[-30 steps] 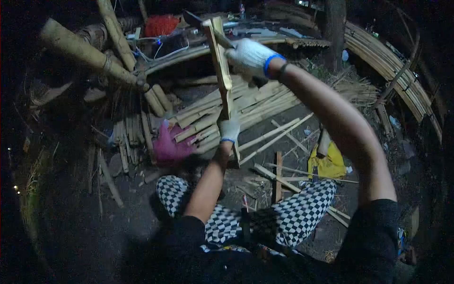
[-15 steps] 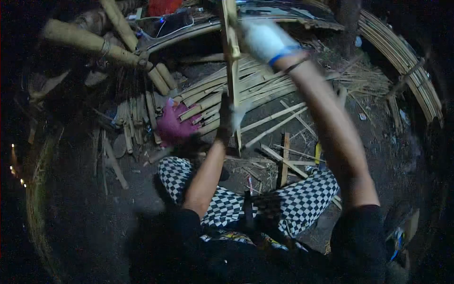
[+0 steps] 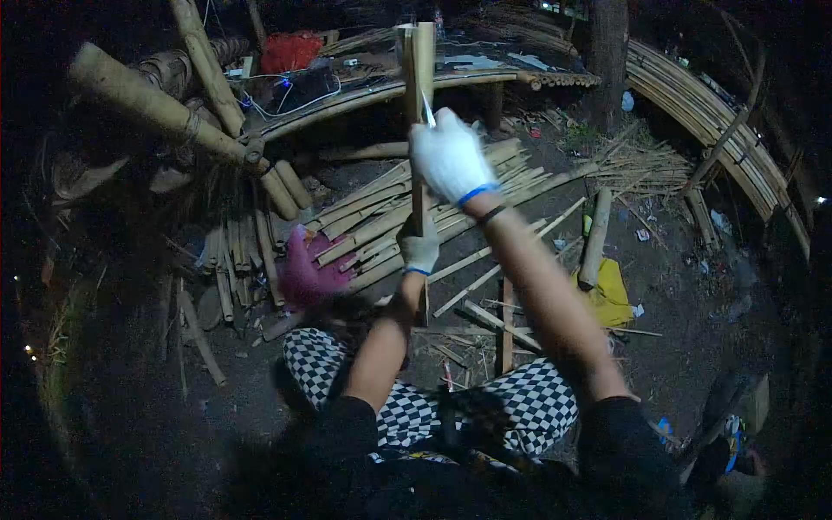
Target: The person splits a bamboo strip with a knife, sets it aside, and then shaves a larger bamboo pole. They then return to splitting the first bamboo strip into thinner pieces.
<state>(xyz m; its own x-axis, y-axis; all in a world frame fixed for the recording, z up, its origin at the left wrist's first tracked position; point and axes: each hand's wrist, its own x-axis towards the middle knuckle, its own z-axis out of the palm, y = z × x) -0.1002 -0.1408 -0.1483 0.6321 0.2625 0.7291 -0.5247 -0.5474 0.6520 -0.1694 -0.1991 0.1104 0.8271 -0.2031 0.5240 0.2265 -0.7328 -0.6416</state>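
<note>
The left hand is gripping split bamboo, standing upright at 12 o'clock; the right hand is clenching a knife near its upper part.
Rough, dark ground is spreading below, scattered with pale splinters; long, straight slats are lying heaped beyond, a crumpled pink sack is sitting at 9, a creased yellow bag at 3, a thick round pole slanting at 10.

The right hand is gloved in white with a blue cuff, the left hand in duller white, while the blade looks silvery and the bamboo piece pale yellow. Black-and-white checks pattern the trousers under a black shirt. A magenta bundle shows left, a yellow bag right, a red heap far left.
</note>
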